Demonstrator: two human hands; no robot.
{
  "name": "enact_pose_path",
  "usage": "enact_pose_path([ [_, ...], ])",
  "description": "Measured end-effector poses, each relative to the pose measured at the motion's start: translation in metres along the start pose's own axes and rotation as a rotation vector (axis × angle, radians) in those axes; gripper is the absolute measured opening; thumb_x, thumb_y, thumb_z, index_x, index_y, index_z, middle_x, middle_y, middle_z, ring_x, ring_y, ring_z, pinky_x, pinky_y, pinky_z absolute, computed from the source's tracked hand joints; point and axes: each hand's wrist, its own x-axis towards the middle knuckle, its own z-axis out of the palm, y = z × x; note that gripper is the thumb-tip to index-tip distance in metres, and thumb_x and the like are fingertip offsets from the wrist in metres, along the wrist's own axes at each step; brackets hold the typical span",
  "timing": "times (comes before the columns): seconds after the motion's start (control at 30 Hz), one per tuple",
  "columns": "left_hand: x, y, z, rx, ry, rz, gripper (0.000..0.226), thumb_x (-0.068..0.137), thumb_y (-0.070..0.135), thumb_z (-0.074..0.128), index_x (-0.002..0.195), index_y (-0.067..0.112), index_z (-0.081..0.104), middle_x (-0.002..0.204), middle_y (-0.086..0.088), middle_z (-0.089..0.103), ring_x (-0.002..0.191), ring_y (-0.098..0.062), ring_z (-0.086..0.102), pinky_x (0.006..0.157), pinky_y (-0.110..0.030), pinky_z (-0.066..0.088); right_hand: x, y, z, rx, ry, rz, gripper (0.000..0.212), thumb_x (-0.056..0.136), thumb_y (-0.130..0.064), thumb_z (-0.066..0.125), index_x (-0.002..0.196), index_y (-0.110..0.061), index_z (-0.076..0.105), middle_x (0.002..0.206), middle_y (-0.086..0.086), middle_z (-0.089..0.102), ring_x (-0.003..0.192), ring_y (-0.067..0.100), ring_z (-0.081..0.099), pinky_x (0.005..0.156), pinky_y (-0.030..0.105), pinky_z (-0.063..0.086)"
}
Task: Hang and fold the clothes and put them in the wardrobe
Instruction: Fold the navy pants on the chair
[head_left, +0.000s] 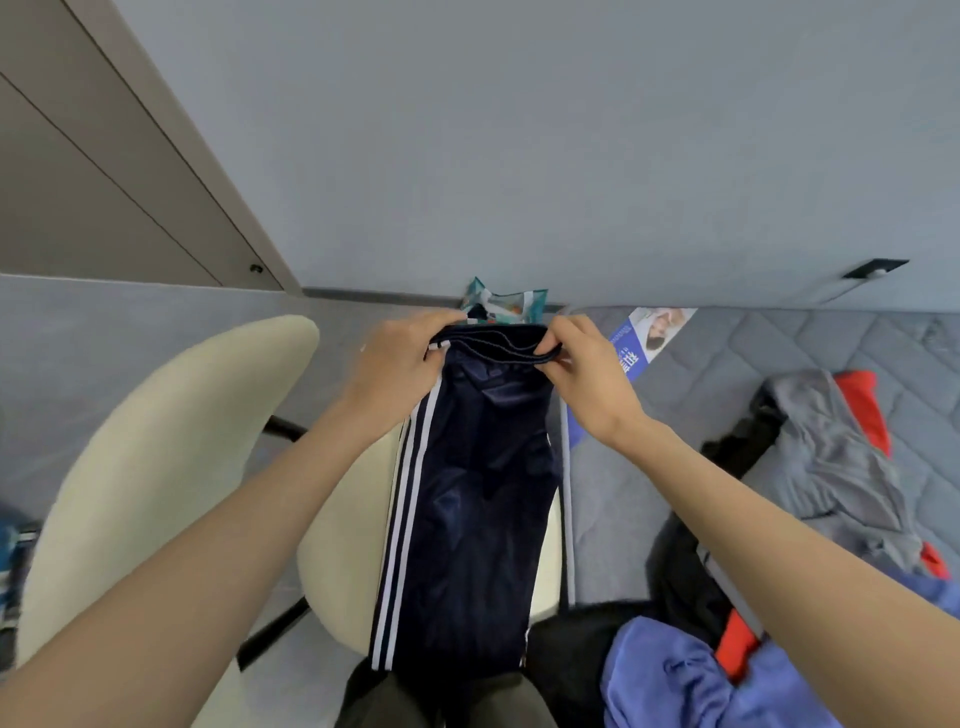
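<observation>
Both hands are raised in front of the body, holding a pair of dark navy satin track trousers with triple white side stripes by the waistband. The left hand grips one end of the elastic band, fingers curled over its edge. The right hand pinches the other end, thumb beneath. The trousers hang straight down between and below the two hands, unfolded, in front of a cream padded chair that stands under the left forearm. To the right of the right hand lies a grey quilted mattress bearing unsorted garments: a grey-and-red top, a black item and a blue-violet cloth. Judged progress is early: this piece is neither folded nor stowed, the heap awaits, and no wardrobe interior is in view.
</observation>
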Motion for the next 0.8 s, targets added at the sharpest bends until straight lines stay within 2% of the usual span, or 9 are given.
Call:
enact_pose_path([
  [0.07, 0.002, -0.013, 0.017, 0.021, -0.018, 0.006, 0.045, 0.084, -0.005, 0.057, 0.126, 0.013, 0.062, 0.122, -0.003, 0.066, 0.107, -0.023, 0.063, 0.097, -0.032, 0.044, 0.005, 0.017, 0.011, 0.000, 0.004, -0.013, 0.023, 0.083, 0.015, 0.051, 0.088, -0.007, 0.053, 0.097, -0.002, 0.043, 0.081, 0.023, 0.050, 0.079, 0.029, 0.043],
  [0.13, -0.001, -0.033, 0.039, 0.048, -0.037, 0.010, 0.048, 0.084, -0.006, 0.058, 0.128, 0.014, 0.061, 0.125, -0.005, 0.064, 0.107, -0.024, 0.063, 0.095, -0.028, 0.042, 0.006, 0.038, 0.030, -0.005, -0.002, -0.022, 0.023, 0.082, 0.016, 0.050, 0.091, -0.005, 0.053, 0.101, -0.002, 0.042, 0.083, 0.022, 0.050, 0.077, 0.027, 0.043],
  [0.3, -0.032, -0.079, 0.095, 0.070, -0.106, -0.065, 0.060, 0.083, -0.009, 0.055, 0.132, 0.026, 0.057, 0.140, -0.007, 0.052, 0.123, -0.021, 0.054, 0.100, -0.021, 0.035, -0.028, 0.094, 0.086, 0.009, -0.080, -0.004, 0.021, 0.085, 0.010, 0.051, 0.093, -0.009, 0.052, 0.104, -0.008, 0.040, 0.084, 0.004, 0.045, 0.078, 0.020, 0.041],
  [0.37, -0.052, -0.091, 0.112, 0.070, -0.122, -0.062, 0.062, 0.081, -0.011, 0.055, 0.131, 0.025, 0.058, 0.140, -0.005, 0.052, 0.123, -0.020, 0.053, 0.100, -0.017, 0.033, -0.047, 0.112, 0.105, -0.007, -0.130, 0.005, 0.021, 0.085, 0.008, 0.052, 0.094, -0.011, 0.052, 0.104, -0.010, 0.040, 0.088, 0.008, 0.045, 0.079, 0.025, 0.043],
  [0.47, -0.085, -0.108, 0.136, 0.058, -0.232, -0.049, 0.060, 0.082, -0.014, 0.056, 0.130, 0.021, 0.059, 0.138, 0.005, 0.053, 0.134, -0.015, 0.042, 0.108, -0.025, 0.035, -0.073, 0.133, 0.131, -0.089, -0.212, 0.039, 0.020, 0.086, 0.003, 0.055, 0.095, -0.014, 0.052, 0.107, -0.010, 0.044, 0.096, 0.017, 0.044, 0.080, 0.034, 0.046],
  [0.53, -0.105, -0.121, 0.150, 0.098, -0.289, -0.047, 0.059, 0.083, -0.013, 0.056, 0.130, 0.022, 0.059, 0.136, 0.011, 0.053, 0.136, -0.012, 0.038, 0.109, -0.021, 0.028, -0.088, 0.142, 0.146, -0.145, -0.281, 0.069, 0.018, 0.088, -0.001, 0.058, 0.098, -0.015, 0.053, 0.111, -0.008, 0.047, 0.097, 0.018, 0.043, 0.078, 0.036, 0.046],
  [0.63, -0.127, -0.136, 0.168, 0.139, -0.339, -0.044, 0.058, 0.082, -0.012, 0.058, 0.128, 0.023, 0.060, 0.133, 0.011, 0.056, 0.134, -0.014, 0.042, 0.106, -0.022, 0.029, -0.105, 0.150, 0.163, -0.193, -0.375, 0.089, 0.016, 0.089, -0.005, 0.060, 0.101, -0.014, 0.056, 0.113, -0.004, 0.051, 0.095, 0.019, 0.044, 0.084, 0.034, 0.043],
  [0.7, -0.139, -0.144, 0.178, 0.161, -0.415, -0.003, 0.055, 0.081, -0.005, 0.064, 0.129, 0.022, 0.059, 0.133, 0.009, 0.057, 0.131, -0.018, 0.045, 0.109, -0.026, 0.030, -0.111, 0.153, 0.169, -0.233, -0.411, 0.096, 0.016, 0.088, -0.005, 0.059, 0.100, -0.016, 0.059, 0.116, -0.005, 0.052, 0.096, 0.018, 0.045, 0.086, 0.032, 0.042],
  [0.8, -0.146, -0.148, 0.181, 0.203, -0.501, 0.036, 0.047, 0.076, 0.031, 0.077, 0.121, 0.024, 0.065, 0.122, 0.009, 0.063, 0.116, -0.016, 0.052, 0.104, -0.034, 0.036, -0.115, 0.156, 0.168, -0.263, -0.504, 0.131, 0.023, 0.082, -0.004, 0.055, 0.077, -0.025, 0.064, 0.112, -0.012, 0.059, 0.095, 0.015, 0.048, 0.086, 0.030, 0.043],
])
